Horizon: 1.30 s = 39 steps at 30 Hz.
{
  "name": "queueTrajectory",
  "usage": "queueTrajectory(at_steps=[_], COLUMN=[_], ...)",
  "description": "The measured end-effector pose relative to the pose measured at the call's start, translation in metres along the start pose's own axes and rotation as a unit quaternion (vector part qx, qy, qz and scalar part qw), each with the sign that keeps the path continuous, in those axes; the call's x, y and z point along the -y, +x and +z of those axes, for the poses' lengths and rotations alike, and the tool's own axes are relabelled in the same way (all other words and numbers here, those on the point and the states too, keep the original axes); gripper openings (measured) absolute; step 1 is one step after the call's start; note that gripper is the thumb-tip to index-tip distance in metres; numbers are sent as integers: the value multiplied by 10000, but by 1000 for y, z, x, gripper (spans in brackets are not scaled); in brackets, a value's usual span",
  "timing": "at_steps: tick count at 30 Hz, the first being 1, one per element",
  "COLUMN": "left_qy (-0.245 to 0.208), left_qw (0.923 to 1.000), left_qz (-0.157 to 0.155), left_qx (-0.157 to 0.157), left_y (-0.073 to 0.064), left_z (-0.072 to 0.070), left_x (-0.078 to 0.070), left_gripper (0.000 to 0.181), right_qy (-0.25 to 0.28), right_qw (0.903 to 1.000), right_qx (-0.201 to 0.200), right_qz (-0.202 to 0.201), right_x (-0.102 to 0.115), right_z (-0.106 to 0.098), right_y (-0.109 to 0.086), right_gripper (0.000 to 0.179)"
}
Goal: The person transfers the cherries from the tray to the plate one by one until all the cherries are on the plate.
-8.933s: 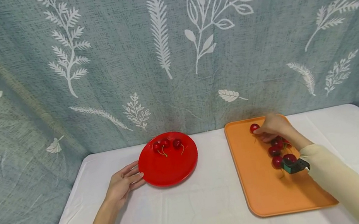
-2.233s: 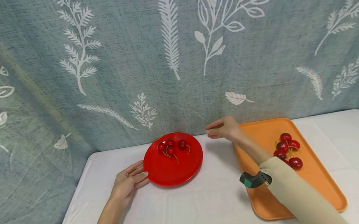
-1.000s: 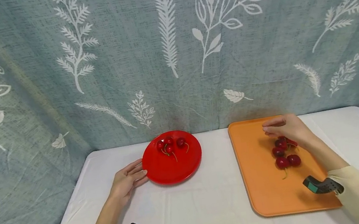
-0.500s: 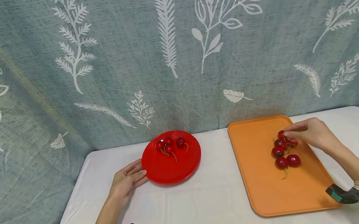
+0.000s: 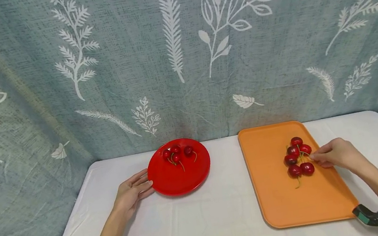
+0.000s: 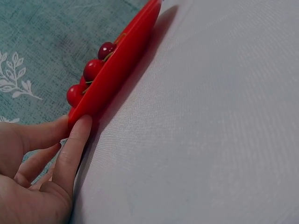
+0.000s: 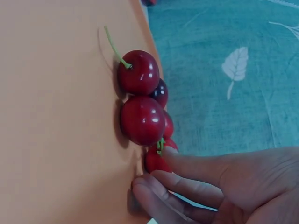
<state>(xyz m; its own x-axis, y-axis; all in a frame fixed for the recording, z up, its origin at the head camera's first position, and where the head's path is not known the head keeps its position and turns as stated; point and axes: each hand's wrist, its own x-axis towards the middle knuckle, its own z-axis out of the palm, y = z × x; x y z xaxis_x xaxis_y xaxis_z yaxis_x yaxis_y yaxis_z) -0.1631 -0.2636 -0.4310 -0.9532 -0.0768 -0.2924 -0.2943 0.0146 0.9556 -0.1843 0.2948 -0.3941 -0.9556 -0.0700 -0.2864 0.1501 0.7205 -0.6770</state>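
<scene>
Fingers (image 7: pixel 189 186), right hand (image 5: pixel 339 155): bunched at cherries (image 5: pixel 291 159), hold unclear | left hand (image 5: pixel 128 193) pinched red plate (image 5: pixel 180 179) | right reached over orange tray's (image 5: pixel 292 207) edge, lower in view than before

Right wrist view: cherry (image 7: pixel 156 162) — partly hidden behind fingers (image 7: pixel 198 169).

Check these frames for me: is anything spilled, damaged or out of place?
Nothing stands out. Four round, glossy red cherries lie on the round red plate and six more cherries on the rectangular orange tray; I see no damage or spill.
</scene>
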Motion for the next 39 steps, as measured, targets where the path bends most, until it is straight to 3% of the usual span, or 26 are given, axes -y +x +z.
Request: queueTrajectory(at_steps=[8,21,33,39], left_qy=[-35,-104,-115,-84], left_qw=[10000,9999,9999,9999], left_qz=[46,53,28,44], left_qx=[13,51,34,66], left_y=[1,1,0,0], left_z=[-1,-1,-2,-2], left_x=[2,1,0,1], left_gripper=[58,58,59,59], right_qy=[117,951,2230,3051], right_qw=[9998,9942,9713,9459], right_qx=[89,494,824,1075], right_qz=[-142,-28,-93,-237], right_x=[1,-4,-3,3], right_z=[4,6,2,1], right_y=[1,9,12,12], right_gripper=[36,35,40,30])
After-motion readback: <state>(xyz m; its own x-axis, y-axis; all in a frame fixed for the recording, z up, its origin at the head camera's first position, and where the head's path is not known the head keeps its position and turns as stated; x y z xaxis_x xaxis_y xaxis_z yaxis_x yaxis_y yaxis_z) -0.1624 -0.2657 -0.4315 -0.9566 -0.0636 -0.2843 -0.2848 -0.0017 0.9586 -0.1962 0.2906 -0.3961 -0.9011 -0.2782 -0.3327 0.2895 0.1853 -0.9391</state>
